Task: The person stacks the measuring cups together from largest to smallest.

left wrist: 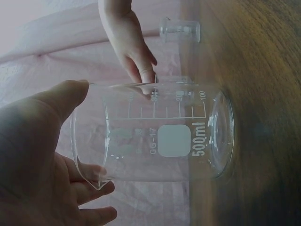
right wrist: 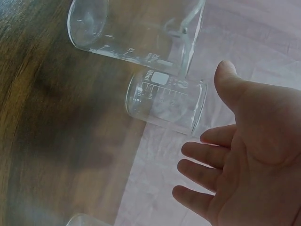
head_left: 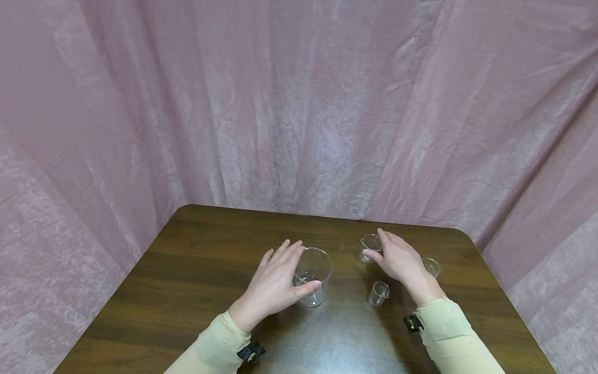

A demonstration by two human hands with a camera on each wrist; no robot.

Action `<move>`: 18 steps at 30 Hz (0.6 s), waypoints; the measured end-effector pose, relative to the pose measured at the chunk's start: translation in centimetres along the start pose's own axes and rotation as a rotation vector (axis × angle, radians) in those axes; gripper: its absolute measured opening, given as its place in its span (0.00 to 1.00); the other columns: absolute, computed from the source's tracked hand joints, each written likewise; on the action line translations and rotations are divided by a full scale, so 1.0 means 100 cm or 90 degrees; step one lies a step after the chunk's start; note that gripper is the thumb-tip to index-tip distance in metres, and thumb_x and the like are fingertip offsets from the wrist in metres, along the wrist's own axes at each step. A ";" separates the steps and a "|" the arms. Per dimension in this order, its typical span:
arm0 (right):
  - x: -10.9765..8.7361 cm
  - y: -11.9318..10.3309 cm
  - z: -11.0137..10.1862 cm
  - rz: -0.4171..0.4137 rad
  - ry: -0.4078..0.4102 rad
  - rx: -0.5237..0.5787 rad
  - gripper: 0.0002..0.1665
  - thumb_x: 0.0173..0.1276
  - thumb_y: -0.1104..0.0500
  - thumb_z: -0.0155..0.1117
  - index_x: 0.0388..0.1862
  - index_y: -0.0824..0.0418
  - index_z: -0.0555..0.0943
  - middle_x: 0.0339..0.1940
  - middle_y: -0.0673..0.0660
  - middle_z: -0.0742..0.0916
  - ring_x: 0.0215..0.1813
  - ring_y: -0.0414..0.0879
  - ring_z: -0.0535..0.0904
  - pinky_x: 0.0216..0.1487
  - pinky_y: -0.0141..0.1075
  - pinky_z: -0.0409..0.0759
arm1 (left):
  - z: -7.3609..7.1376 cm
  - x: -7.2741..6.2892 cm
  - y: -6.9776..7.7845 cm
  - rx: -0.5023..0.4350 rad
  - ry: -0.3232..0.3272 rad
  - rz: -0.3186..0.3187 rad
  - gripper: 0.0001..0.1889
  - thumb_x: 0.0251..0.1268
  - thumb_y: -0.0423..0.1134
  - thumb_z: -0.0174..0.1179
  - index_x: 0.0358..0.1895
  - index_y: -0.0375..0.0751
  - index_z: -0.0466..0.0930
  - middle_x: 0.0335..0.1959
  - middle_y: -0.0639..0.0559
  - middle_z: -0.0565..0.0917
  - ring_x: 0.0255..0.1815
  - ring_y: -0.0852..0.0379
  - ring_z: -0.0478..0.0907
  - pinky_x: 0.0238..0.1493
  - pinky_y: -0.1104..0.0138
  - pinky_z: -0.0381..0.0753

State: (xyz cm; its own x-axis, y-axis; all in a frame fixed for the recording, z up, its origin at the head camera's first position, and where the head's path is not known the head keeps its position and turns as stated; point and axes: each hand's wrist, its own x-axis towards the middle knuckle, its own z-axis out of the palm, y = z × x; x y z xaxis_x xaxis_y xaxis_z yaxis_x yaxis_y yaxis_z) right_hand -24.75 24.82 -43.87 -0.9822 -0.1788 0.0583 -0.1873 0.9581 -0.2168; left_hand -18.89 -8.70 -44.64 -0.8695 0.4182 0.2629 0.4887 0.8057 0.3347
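A large glass beaker marked 500ml (left wrist: 174,141) stands upright on the table. My left hand (head_left: 275,283) is at its rim, fingers extended along the left side and thumb across the near side. In the left wrist view the thumb tip is right at the rim and the fingers lie beyond the spout. My right hand (head_left: 399,259) reaches over a smaller glass beaker marked 100ml (right wrist: 167,101), standing at the back. Its thumb and fingers are spread around the rim, and a gap shows between them and the glass in the right wrist view.
Nearer me, left of the right wrist, stands a small spouted beaker (head_left: 379,294). Another small glass vessel (head_left: 432,266) is partly hidden behind the right hand. All stand on a brown wooden table (head_left: 210,249) with pink curtains (head_left: 317,104) behind it.
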 end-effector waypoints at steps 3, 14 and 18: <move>0.001 0.001 0.001 -0.003 0.001 -0.001 0.52 0.85 0.36 0.62 0.85 0.76 0.63 0.81 0.76 0.73 0.82 0.72 0.68 0.81 0.62 0.67 | 0.000 0.000 0.000 0.001 0.001 0.002 0.51 0.72 0.75 0.62 0.83 0.39 0.70 0.85 0.47 0.69 0.89 0.44 0.58 0.82 0.37 0.59; 0.003 0.002 0.003 -0.004 -0.008 -0.002 0.52 0.85 0.37 0.62 0.84 0.76 0.63 0.80 0.76 0.73 0.81 0.72 0.68 0.81 0.62 0.67 | 0.000 -0.001 -0.001 0.003 0.003 0.007 0.51 0.73 0.76 0.61 0.83 0.38 0.70 0.86 0.48 0.69 0.89 0.44 0.58 0.82 0.36 0.60; 0.004 0.002 0.003 0.002 -0.013 -0.002 0.50 0.85 0.38 0.63 0.84 0.76 0.64 0.80 0.76 0.74 0.81 0.72 0.69 0.79 0.63 0.68 | -0.001 -0.001 -0.001 0.001 0.003 0.006 0.51 0.72 0.75 0.61 0.83 0.39 0.70 0.86 0.47 0.69 0.89 0.44 0.58 0.82 0.36 0.60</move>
State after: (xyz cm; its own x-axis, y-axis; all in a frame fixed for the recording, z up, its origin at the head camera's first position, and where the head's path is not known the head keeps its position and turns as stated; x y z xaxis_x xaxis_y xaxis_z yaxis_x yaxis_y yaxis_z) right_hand -25.18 24.87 -44.20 -0.9829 -0.1802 0.0376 -0.1841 0.9594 -0.2137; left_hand -18.81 -8.81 -44.64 -0.8648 0.4232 0.2702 0.4962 0.8028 0.3305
